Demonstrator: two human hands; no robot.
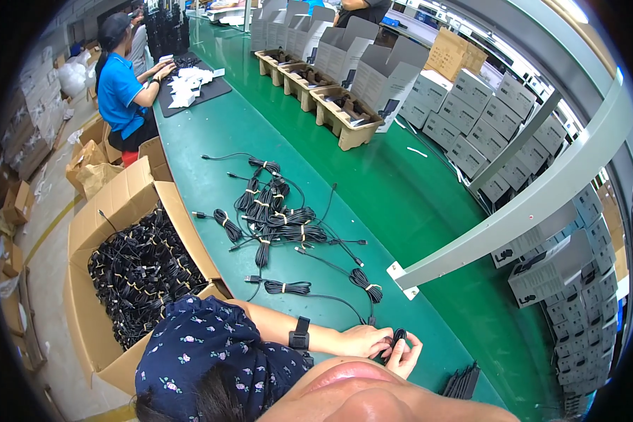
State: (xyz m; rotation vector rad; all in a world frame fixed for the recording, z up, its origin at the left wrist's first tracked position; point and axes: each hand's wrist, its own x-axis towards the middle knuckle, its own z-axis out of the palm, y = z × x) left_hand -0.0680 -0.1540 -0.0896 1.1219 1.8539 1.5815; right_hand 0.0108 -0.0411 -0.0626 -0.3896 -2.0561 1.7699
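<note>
Both hands meet over the green table near its front edge. My left hand (364, 342), with a black band on the wrist, has its fingers closed at a black cable. My right hand (406, 357) pinches the coiled part of this black cable (399, 336) between thumb and fingers. Its far end is hidden by the hands. Just beyond them lie a bundled cable (366, 283) and another tied bundle (287, 288), with loose ends trailing towards my left hand. Farther off rests a pile of black cable bundles (264, 204), bound with pale ties.
At my left stands an open cardboard box (112, 243) full of black cables. A grey metal post (513, 225) is bolted to the table at right. Black slim pieces (461, 383) lie near my right hand. Brown trays (344, 118) and grey cartons stand beyond; a co-worker in blue (123, 95) works at far left.
</note>
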